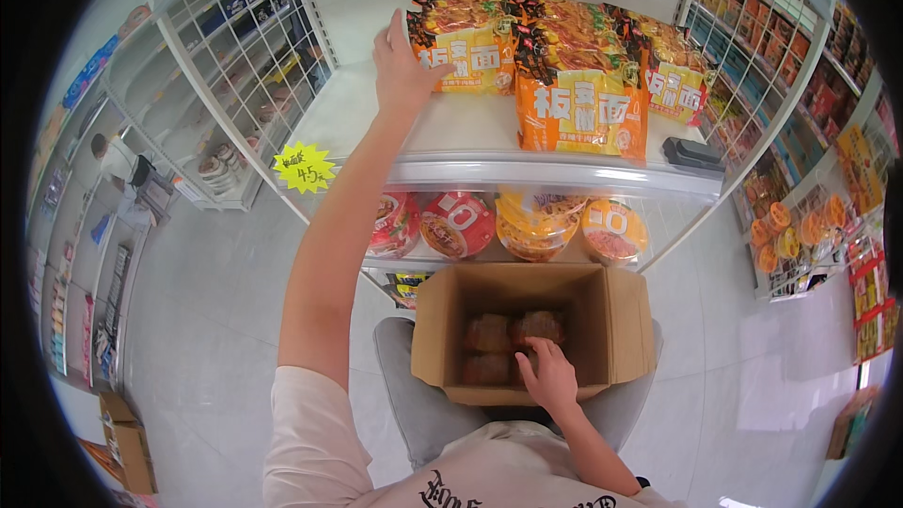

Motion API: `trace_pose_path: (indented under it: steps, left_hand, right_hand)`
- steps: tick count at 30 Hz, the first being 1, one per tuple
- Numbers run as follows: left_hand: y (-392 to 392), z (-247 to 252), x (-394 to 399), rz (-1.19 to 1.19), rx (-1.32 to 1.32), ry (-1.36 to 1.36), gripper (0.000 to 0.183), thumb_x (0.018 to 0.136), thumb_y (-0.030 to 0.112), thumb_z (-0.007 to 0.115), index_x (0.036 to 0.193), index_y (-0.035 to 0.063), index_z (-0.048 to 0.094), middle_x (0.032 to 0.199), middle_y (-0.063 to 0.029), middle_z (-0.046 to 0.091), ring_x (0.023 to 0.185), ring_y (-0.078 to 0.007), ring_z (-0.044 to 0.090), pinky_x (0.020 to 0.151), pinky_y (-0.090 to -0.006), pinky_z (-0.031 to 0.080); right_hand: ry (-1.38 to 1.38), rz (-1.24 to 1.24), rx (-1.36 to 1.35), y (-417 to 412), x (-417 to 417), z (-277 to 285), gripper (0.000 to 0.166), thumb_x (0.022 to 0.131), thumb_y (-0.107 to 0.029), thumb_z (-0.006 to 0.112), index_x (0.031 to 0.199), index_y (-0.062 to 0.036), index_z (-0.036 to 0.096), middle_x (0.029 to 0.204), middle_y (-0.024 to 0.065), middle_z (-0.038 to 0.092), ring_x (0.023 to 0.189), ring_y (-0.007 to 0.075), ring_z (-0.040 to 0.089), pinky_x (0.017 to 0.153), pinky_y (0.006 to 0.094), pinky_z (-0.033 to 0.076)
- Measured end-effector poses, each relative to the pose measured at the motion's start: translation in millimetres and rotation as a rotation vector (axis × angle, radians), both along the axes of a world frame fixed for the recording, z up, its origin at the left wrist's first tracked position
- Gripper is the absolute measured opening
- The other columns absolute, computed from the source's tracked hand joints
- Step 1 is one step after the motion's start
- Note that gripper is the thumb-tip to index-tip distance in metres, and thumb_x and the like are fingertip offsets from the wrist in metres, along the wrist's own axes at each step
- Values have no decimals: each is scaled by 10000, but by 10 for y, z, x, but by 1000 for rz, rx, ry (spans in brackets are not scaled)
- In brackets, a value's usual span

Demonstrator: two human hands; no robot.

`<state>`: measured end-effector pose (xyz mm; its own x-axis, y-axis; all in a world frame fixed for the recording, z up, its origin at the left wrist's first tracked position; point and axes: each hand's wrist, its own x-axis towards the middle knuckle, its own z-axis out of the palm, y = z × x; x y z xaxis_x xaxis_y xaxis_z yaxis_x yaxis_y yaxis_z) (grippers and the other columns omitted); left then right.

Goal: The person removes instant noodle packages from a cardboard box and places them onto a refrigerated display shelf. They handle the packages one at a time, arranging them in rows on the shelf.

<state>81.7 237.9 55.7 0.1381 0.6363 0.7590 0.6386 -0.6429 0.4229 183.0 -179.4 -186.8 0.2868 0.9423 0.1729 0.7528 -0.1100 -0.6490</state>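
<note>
My left hand (405, 70) is at the left side of an orange instant-noodle packet (471, 49) on the white shelf (451, 123). Its thumb lies over the packet's front, with the fingers along the left edge. More noodle packets, a front one (582, 109) and a right one (674, 81), lean beside it. My right hand (550, 375) reaches into an open cardboard box (629, 324) across my lap. Its fingers are spread, close to several wrapped packs (537, 328) in the shadowed bottom; whether they touch is unclear.
A red noodle bowl (458, 226) and a yellow one (614, 231) stand on the lower shelf. A dark clip-like object (691, 152) lies at the right shelf edge, a yellow price tag (305, 168) at the left. Wire mesh sides flank the shelf. Another person (116, 159) is at far left.
</note>
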Motion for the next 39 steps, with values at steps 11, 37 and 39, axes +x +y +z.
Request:
trace_pose_path:
  steps: [11,37,39]
  left_hand:
    - [140,-159,303,8,416,645,909,803,498,750,1561,337,274,1610,-208,212,1484,-381,226,1150,-604,243]
    - [-206,-114,184,-167,475,188,689,842,271,655,1477,150,417,1517,-214,361,1433,-418,296,1181,-500,246]
    - [-801,21,58,-218,528,21,668,848,264,660,1463,136,435,1476,-213,430,1406,-403,358,1173,-454,279]
  right_hand:
    - [18,18,-31,33,-20,38,313,912,-269,656,1150,-71,609,1037,121,679,916,319,672,730,412,558]
    - [72,23,-72,-13,6,-76,184,900,-201,652,1040,-80,652,899,61,718,737,246,697,655,371,551]
    - [93,45,-19,5,-44,-51,157,904,-211,640,986,-77,630,859,79,697,763,282,684,649,407,550]
